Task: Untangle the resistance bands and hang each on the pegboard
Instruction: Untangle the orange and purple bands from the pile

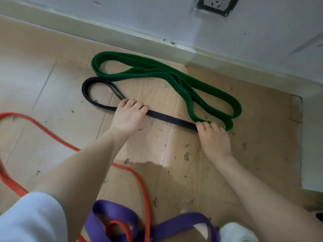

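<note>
Head view, looking down: the left hand [128,113] has its fingers [132,103] curled down over the black band [172,119], clamped on it where the two strands of its loop come together. The right hand [214,137] pinches the same band at its other end, fingertips [205,125] pressed together on the folded tip; a thin ring sits on one finger. Between the two hands the black band runs as a straight doubled strip flat on the floor [52,84]. Beyond the left hand it opens into a teardrop loop that lies toward the wall.

Just beyond the black band lies the green band [157,71], wide and folded over itself in long loops, its near end touching or nearly touching the right hand's fingertips; whether it overlaps the black band there cannot be told. It lies close to the pale baseboard [122,34] and the white wall [262,41].

Nearer the person, the red band [52,133] snakes across the floor from the left edge, passes under the left forearm and curves down toward the bottom of the frame. There it is tangled with the purple band [183,222], a red loop lying over the purple strip. A white sleeve [31,219] covers the left upper arm at lower left, and a white sock or shoe [236,231] shows at the bottom right. The floor is tan with dark scuff marks.
</note>
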The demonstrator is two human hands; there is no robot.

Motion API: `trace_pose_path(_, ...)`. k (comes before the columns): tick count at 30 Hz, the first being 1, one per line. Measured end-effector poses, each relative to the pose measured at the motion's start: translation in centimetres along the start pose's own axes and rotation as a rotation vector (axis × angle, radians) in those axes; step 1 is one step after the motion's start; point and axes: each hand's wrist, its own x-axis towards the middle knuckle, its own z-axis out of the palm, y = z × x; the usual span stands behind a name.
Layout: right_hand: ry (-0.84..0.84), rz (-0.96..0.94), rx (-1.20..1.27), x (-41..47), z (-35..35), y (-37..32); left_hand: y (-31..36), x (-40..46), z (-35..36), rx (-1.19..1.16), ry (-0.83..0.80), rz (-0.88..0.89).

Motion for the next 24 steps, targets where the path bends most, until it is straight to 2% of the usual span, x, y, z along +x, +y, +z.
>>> trace_pose_path(3, -0.055, 0.066, 0.038, 0.7, 0.0, -0.5, 0.8, 0.6, 0.0, -0.042, -0.058, -0.085)
trace_pose_path(6, -0.015, 0.109, 0.091, -0.4, -0.2, -1.4, 1.0, -0.5, -0.3, -0.130, -0.056, -0.106)
trace_pose_path(9, 0.192, -0.028, 0.228, -3.4, -0.8, -3.7, 0.3, -3.4, -1.0, -0.169, -0.051, -0.112)
trace_pose_path(10, 0.183, -0.092, 0.321, -4.7, -1.2, -5.1, 0.1, -4.8, -1.3, -0.196, -0.069, -0.114)
trace_pose_path(12, -0.009, -0.132, 0.465, -6.7, -2.2, -8.4, -0.3, -7.8, -1.6, -0.240, -0.140, -0.121)
trace_pose_path(14, -0.267, -0.116, 0.418, -8.0, -1.6, -11.8, -0.7, -11.1, -1.9, -0.257, -0.219, -0.098)
trace_pose_path(16, -0.414, -0.049, 0.391, -9.2, -0.7, -14.7, -1.1, -14.0, -2.2, -0.282, -0.224, -0.083)
trace_pose_path(19, -0.333, 0.063, 0.309, -10.8, 1.3, -17.8, -1.9, -17.2, -2.5, -0.308, -0.210, -0.075)
trace_pose_path(21, -0.307, 0.127, 0.311, -11.6, 2.5, -18.5, -2.2, -18.9, -2.6, -0.296, -0.280, -0.079)
trace_pose_path(24, -0.253, 0.255, 0.636, -12.0, 2.3, -17.9, -2.4, -20.7, -3.3, -0.292, -0.302, -0.083)
